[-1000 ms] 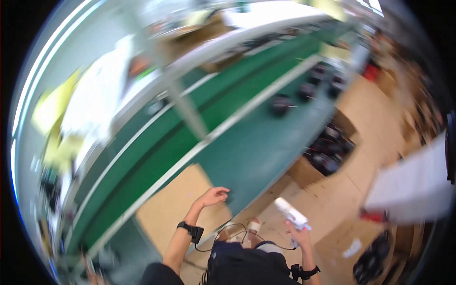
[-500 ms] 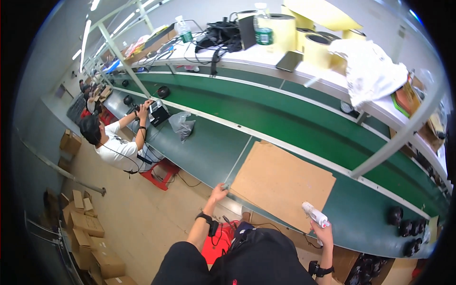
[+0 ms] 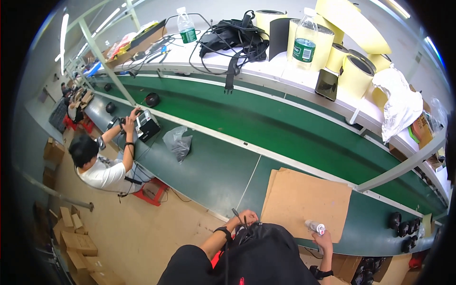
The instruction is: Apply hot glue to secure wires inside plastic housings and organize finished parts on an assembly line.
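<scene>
My right hand is wrapped round a white gun-shaped handheld tool with a rounded body and a small red mark at its back end. The tool is over the near right part of a brown cardboard sheet, which lies on the green table. At the table's near edge, just left of the cardboard's corner, my left hand has its fingers curled; what they hold, if anything, is too small to make out. Dark cable ends stick up beside its wrist.
A grey plastic bag lies left along the table; beyond it a seated person handles a black-and-silver box. Several black round parts stand at the right end. A shelf behind carries yellow rolls, bottles and cables.
The view has shifted, and my torso is now nearer the table edge. My left hand stays beside the cardboard's near-left corner. The white tool remains in my right hand over the sheet.
</scene>
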`<state>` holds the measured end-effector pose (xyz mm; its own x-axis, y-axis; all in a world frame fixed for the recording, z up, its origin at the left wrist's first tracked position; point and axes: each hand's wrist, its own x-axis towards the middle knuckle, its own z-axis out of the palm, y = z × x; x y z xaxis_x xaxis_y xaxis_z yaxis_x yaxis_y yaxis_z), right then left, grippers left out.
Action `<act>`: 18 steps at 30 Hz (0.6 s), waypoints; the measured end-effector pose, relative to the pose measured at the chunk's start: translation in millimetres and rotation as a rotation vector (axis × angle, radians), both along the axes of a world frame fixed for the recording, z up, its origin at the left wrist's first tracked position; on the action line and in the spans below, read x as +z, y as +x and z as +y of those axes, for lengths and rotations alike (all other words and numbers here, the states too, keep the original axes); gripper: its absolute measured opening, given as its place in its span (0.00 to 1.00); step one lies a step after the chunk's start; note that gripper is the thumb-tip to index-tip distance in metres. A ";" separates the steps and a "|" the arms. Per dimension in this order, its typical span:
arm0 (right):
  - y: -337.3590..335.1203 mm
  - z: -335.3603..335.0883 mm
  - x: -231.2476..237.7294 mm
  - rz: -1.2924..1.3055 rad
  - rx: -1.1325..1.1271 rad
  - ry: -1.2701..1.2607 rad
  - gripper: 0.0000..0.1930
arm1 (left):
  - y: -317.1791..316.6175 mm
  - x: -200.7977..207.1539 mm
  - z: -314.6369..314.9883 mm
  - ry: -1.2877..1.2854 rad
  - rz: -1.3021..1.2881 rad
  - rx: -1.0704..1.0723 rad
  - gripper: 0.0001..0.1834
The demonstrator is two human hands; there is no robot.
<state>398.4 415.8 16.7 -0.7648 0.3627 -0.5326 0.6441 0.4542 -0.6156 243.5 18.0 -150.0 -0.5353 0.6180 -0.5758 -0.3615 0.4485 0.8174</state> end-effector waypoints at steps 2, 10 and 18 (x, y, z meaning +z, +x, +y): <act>2.4 -8.2 3.2 0.045 -0.103 -0.041 0.12 | -12.7 -14.6 -5.6 0.071 -0.022 -0.061 0.10; -34.1 -36.2 7.5 -0.130 -0.021 0.078 0.13 | -76.3 15.9 102.2 0.502 0.204 -0.781 0.15; 1.6 -12.9 34.2 0.045 -0.187 0.400 0.19 | -107.1 12.5 95.1 0.272 0.162 -1.044 0.20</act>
<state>400.0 402.9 50.9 -0.6857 0.6676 -0.2902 0.7144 0.5406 -0.4444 136.3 113.1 -137.5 0.2698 0.9078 -0.3212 0.2137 0.2688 0.9392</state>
